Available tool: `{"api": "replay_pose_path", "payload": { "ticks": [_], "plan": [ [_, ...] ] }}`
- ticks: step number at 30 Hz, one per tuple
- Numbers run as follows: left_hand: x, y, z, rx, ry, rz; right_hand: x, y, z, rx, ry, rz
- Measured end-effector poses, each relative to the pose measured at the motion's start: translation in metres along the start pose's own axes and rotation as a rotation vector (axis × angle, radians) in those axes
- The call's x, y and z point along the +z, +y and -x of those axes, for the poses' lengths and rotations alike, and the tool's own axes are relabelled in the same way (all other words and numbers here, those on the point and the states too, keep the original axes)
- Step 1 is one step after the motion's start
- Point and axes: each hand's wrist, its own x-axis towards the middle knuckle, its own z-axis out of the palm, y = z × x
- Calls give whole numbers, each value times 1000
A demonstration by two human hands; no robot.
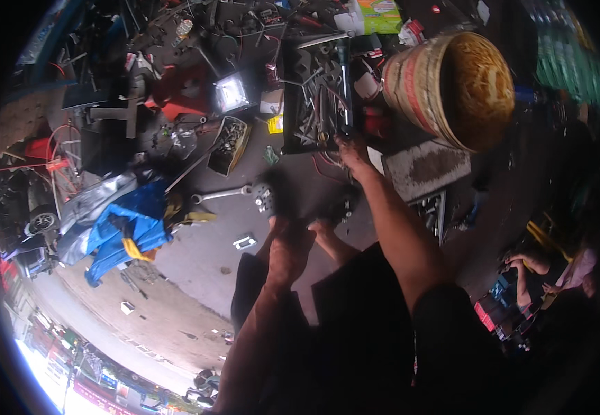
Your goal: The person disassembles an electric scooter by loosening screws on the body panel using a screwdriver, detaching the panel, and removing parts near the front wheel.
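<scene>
My right hand [354, 154] reaches to the near right corner of a black tool tray [290, 140]. Its thumb and fingers lie around the dark near end of a long bar-shaped tool with a shiny metal shaft [347, 93]. Several combination wrenches [324, 111] and other metal tools are heaped in the tray, and one large wrench [326, 39] lies across its far end. Closer to my body, my left hand [290, 254] hangs over my feet with its back towards me; its fingers are blurred and dark, so their hold is hidden.
A worn bucket [414, 83] leans on its side at the right, beside a dirty pale block [427, 168]. Left of my clog [263, 199] lies a wrench [222, 194], with a blue tarp [128, 223] beyond. A lit work lamp [231, 92] and a parts box [229, 145] stand ahead. Another person [526, 280] sits right.
</scene>
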Motion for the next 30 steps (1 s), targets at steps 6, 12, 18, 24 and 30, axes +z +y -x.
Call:
{"api": "replay_pose_path", "payload": {
  "ticks": [6,12,18,24,30],
  "plan": [
    [-17,3,-23,-118,27,22,67,2,-29,-112,226,464],
    [-17,8,-44,-132,-6,-7,60,46,-93,-231,142,502],
    [-15,12,-54,-215,-50,-31,80,17,-62,-248,17,332],
    [-15,25,-66,-232,27,129,76,-12,-40,-54,258,393],
    [-19,18,-71,-192,38,90,69,56,-100,-320,225,792]
  ]
}}
